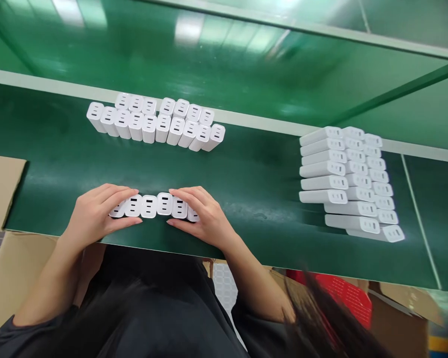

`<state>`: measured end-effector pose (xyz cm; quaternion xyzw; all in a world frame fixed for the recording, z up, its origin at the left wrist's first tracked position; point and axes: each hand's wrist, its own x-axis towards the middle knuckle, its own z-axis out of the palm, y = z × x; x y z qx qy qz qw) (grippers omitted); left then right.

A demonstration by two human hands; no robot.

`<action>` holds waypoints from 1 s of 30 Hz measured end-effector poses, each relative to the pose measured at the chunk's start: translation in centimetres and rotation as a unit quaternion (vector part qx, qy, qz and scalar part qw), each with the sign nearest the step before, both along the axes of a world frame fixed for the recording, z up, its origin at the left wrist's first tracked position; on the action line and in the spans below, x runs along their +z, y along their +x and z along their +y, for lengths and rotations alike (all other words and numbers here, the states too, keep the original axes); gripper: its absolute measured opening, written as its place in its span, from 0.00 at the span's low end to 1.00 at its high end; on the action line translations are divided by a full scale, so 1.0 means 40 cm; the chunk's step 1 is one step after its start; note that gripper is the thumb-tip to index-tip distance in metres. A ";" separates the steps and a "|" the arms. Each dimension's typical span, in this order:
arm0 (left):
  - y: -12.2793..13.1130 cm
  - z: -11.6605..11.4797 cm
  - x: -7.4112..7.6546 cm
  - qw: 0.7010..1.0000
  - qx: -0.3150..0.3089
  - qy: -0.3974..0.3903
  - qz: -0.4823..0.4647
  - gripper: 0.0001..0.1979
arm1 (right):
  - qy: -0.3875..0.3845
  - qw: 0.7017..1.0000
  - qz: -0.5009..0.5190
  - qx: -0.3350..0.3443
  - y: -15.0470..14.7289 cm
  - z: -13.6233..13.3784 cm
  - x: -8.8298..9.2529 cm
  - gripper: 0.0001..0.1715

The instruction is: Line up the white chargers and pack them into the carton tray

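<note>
A short row of white multi-port USB chargers [149, 206] stands side by side near the table's front edge, port faces up. My left hand [97, 211] wraps the row's left end, thumb on the near side and fingers on the far side. At the other end my right hand [205, 214] grips in the same way, partly covering the outermost chargers. The middle chargers show between my fingertips. One right of the middle sits slightly farther back than its neighbours.
Two rows of white chargers [149, 128] stand at the back of the green table [254, 199], against a pale ledge. Stacked columns of chargers [354, 181] lie at the right. Cardboard [2, 189] borders the left; a red crate [343, 298] is below the front edge.
</note>
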<state>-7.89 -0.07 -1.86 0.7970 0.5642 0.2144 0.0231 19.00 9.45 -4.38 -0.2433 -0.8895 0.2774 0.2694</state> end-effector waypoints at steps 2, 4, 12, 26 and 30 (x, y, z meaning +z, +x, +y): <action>0.004 0.001 0.016 1.000 0.004 -0.014 0.025 0.27 | 0.012 1.000 0.002 -0.006 -0.002 -0.001 0.002 0.30; 0.012 0.005 0.029 0.999 0.006 -0.020 0.047 0.30 | 0.015 1.000 0.011 -0.017 -0.004 -0.002 0.004 0.32; 0.035 0.020 0.021 0.998 -0.006 -0.051 0.042 0.24 | 0.028 1.000 -0.006 -0.013 -0.020 -0.009 0.000 0.30; 0.039 0.023 0.016 0.998 -0.015 -0.007 0.057 0.23 | 0.074 0.997 0.006 0.003 -0.020 -0.006 -0.010 0.26; 0.041 0.023 0.015 0.998 -0.014 -0.019 0.065 0.24 | 0.085 0.996 0.020 0.004 -0.025 -0.006 -0.008 0.29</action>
